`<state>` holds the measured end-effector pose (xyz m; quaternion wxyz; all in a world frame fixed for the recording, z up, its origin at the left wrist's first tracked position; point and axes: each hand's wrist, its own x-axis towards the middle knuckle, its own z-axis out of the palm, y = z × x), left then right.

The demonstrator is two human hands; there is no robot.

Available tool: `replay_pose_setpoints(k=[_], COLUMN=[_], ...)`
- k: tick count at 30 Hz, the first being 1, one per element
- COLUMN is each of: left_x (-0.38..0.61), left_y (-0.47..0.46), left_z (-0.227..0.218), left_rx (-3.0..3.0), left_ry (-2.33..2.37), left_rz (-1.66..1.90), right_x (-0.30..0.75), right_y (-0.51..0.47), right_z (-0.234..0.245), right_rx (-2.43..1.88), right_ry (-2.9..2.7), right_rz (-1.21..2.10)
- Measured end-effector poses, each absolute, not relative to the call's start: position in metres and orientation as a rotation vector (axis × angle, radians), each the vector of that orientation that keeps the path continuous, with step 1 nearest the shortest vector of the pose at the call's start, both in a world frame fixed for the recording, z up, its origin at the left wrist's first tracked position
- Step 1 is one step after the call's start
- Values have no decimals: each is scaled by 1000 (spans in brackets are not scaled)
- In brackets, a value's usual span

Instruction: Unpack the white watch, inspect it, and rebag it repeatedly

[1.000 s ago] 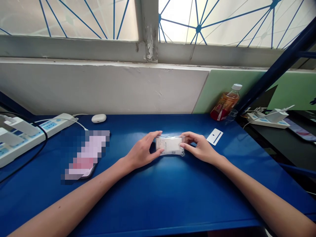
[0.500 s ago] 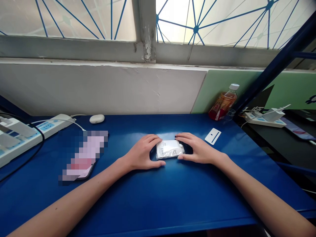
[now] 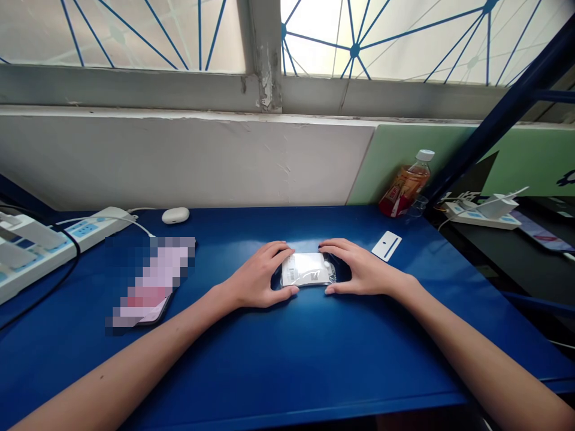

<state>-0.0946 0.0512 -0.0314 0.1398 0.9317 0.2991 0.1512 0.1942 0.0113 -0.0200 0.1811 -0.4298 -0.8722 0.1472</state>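
A small flat package in clear plastic, with a white printed label (image 3: 306, 268), lies on the blue desk (image 3: 287, 359). My left hand (image 3: 264, 275) curves around its left end, fingers at the far edge and thumb near the front edge. Around the right end is my right hand (image 3: 354, 267), curved the same way, thumb and fingers wide apart. Both hands rest low by the desk, and neither visibly pinches the package. Whether the fingertips touch the plastic is hard to see. Barcode-like print shows on the label.
On the left are a phone (image 3: 157, 281) with a blurred screen, a power strip (image 3: 87, 226) and a white earbud case (image 3: 175, 215). To the right lie a white card (image 3: 386, 246) and a drink bottle (image 3: 404, 188) against the wall.
The package has shifted slightly left and now looks flatter, with more of its label and clear plastic end visible. Both hands stay almost where they were.
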Motion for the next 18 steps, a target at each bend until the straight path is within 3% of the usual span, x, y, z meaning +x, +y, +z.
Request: replay_pose_setpoints(k=[18], left_x=[-94], left_y=[51], left_z=[-32], left_rx=[2670], left_ry=[893], left_rz=[385], right_x=[196], right_y=[11], right_z=[-20], right_rx=[-1299], right_ry=[-2527], right_rz=[399])
